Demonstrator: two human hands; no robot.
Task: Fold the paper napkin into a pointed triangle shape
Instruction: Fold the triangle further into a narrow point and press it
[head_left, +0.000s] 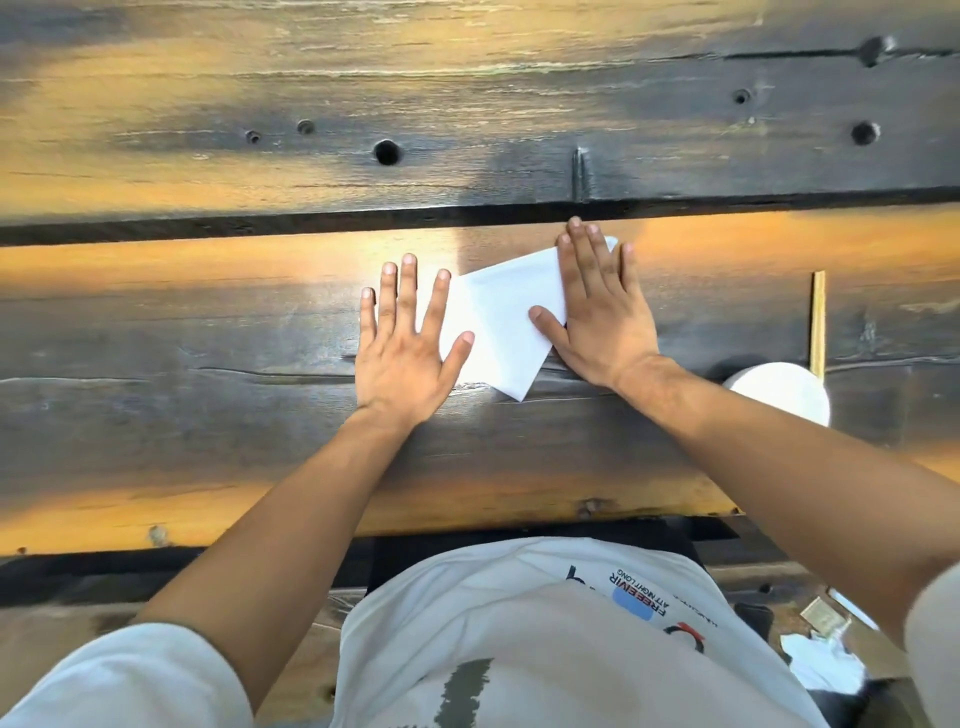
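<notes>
We note white shirt nearest camera, below table edge. On table, white napkin lies flat, folded, one point toward shirt. Left hand spread open, palm down on napkin's left part, gripping nothing. Right hand likewise flat, fingers extended, pressing napkin's right part. White roll and wooden stick right of napkin.

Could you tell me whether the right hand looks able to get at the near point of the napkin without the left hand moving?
Probably yes. The right hand lies flat on the napkin, and the napkin's near point is bare just beside its wrist. The left hand presses the other side and does not block it.
</notes>
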